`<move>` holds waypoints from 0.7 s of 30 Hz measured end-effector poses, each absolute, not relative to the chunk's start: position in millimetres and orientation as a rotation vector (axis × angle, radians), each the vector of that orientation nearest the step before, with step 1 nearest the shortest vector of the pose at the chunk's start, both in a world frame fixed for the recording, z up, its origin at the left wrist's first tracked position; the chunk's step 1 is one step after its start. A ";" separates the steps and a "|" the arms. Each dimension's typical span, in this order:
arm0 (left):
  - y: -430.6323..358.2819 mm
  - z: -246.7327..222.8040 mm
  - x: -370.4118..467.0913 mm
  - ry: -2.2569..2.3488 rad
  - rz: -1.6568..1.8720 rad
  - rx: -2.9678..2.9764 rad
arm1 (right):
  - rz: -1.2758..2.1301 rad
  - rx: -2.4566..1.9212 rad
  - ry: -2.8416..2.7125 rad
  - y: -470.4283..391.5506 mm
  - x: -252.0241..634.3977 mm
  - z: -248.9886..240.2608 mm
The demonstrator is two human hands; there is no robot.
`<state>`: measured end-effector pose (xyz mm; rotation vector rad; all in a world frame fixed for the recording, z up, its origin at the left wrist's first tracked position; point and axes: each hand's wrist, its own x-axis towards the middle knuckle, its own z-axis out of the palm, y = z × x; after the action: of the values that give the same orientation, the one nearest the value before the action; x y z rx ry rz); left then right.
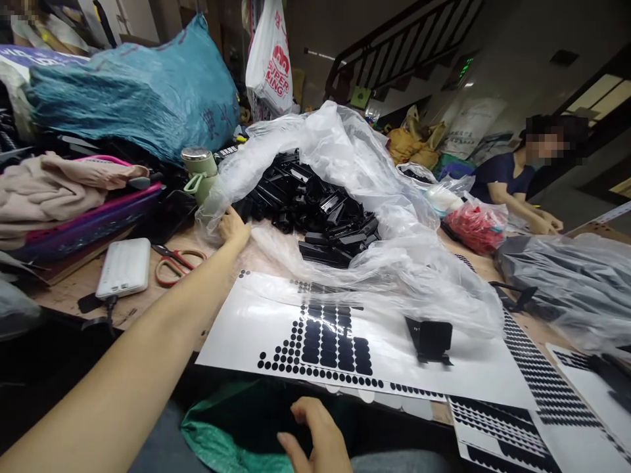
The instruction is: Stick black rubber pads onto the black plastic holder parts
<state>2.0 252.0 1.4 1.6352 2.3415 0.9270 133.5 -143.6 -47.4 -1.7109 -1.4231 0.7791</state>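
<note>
My left hand [233, 227] reaches to the near left edge of a clear plastic bag [340, 141], touching it beside the black plastic parts [315, 203] heaped inside. Its fingers are partly hidden, so I cannot tell what they grip. Below the table's front edge is my right hand [320, 440], thumb and forefinger apart with nothing between them. A white sheet of black round stickers [340, 335] lies in front of the bag, partly under its plastic. One black plastic piece [432, 339] rests on the right part of that sheet.
Red-handled scissors [180, 263], a white power bank [124, 268] and a green flask [200, 174] stand or lie at left. More sticker sheets [547, 381] overlap at right, near a plastic-covered pile [566, 282]. A green sack [217, 433] hangs below. Another person [513, 174] sits at right.
</note>
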 end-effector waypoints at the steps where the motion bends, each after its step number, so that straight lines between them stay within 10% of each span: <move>1: 246.4 5.6 -1.9 2.293 0.955 1.710 | 0.816 -1.670 -1.453 -133.8 133.0 -38.2; 8: 133.1 24.7 -39.0 1.648 1.009 2.436 | 0.699 -1.511 -1.906 -16.1 112.7 -15.4; 15: 47.7 -19.4 -75.8 1.456 0.322 2.605 | 0.424 -1.734 -2.224 97.4 105.2 -31.6; 21: 40.7 -38.4 -84.4 1.321 0.624 2.691 | 0.408 -1.848 -2.135 130.9 81.0 -34.4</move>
<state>-84.4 40.7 -38.4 2.6913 1.3215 0.6239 81.0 130.9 -34.4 -1.8477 -2.1346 0.4080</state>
